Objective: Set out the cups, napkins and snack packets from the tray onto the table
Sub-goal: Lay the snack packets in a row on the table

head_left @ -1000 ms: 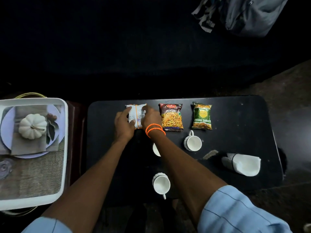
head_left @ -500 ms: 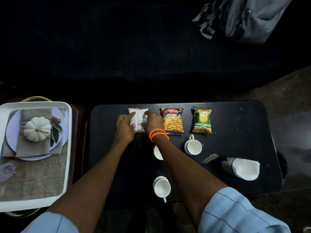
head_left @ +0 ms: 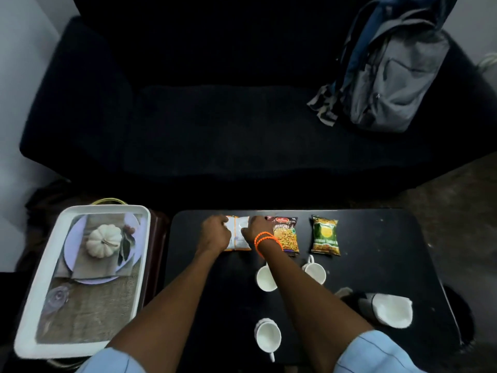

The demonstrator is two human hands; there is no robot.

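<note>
Nearest the person, a white cup stands upright on the black table, handle toward the table's near edge, well short of the hands. To the right of it a stack of white napkins lies in a holder by the right forearm. Farther in, two more white cups sit just short of the grip: one partly hidden under the right forearm, the other just to its right, handle pointing away.

Both hands meet at the far edge of the table on a white-and-orange snack packet. The left hand covers the packet's left side with its fingers curled onto it; the right hand, with orange bead bracelets at the wrist, presses its fingers on the right side. The packet lies flat on the table between them; whether it is pinched or merely pressed cannot be told.

Just right of the grip lies a maroon snack packet, almost touching the right wrist, and beyond that, apart from it, a green snack packet.

Well left of the grip a white tray with a printed pumpkin picture rests off the table. Beyond everything stands a dark sofa, with a grey backpack on its right end.
</note>
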